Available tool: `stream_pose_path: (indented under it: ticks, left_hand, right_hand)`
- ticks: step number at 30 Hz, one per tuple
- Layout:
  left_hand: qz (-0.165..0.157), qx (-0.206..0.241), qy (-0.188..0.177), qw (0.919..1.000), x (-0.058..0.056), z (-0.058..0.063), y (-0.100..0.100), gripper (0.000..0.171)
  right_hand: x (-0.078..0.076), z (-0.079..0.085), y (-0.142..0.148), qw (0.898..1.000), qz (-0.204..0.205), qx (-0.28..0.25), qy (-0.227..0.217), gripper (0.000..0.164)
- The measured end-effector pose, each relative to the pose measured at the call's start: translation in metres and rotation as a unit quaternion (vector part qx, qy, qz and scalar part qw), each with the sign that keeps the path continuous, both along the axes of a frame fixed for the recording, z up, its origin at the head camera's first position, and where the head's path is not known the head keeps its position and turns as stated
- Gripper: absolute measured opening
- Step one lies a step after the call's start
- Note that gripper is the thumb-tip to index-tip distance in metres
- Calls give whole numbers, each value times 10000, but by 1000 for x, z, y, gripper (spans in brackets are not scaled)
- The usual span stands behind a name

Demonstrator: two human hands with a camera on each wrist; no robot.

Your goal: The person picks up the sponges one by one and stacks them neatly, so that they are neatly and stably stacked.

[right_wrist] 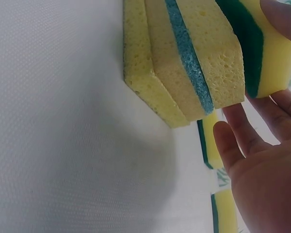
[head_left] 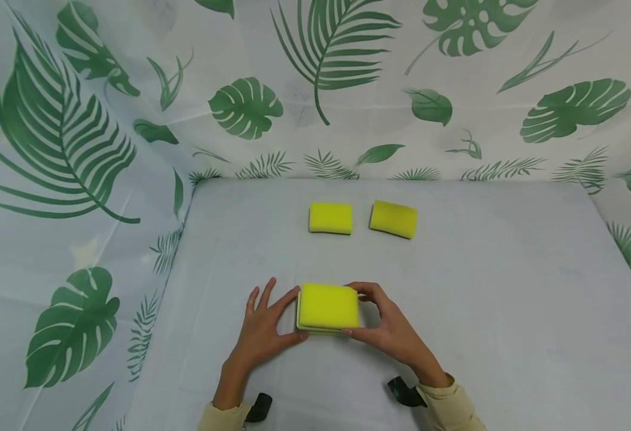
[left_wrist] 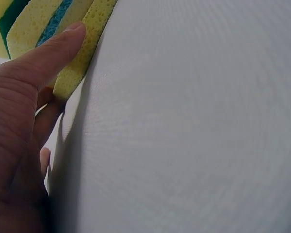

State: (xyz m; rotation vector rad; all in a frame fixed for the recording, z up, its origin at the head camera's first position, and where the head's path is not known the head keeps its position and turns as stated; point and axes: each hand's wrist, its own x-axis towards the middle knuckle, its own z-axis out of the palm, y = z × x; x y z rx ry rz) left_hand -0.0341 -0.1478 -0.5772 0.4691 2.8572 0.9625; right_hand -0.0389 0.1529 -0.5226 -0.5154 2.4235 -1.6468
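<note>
A stack of sponges lies on the table before me, with a yellow sponge backed in dark green on top. Under it, the right wrist view shows a pale yellow sponge with a blue layer and another yellow sponge at the bottom. My left hand pinches the stack's left end between thumb and index finger, its other fingers spread away. At the right end, my right hand grips the top sponge between thumb and fingers. That top sponge sits slightly off line with those below.
Two more yellow sponges lie farther back, one left and one tilted to the right. A pale cloth covers the table. Leaf-printed sheets hang behind and at the sides.
</note>
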Motion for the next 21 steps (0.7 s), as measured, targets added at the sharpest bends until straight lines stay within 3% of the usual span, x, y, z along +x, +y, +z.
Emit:
stream_pose_path:
  ticks: [21]
  left_hand:
    - [4,16,20,10000,0,0,0,88]
  right_hand:
    - [2,-3,-2,9999,28,51,-94,78]
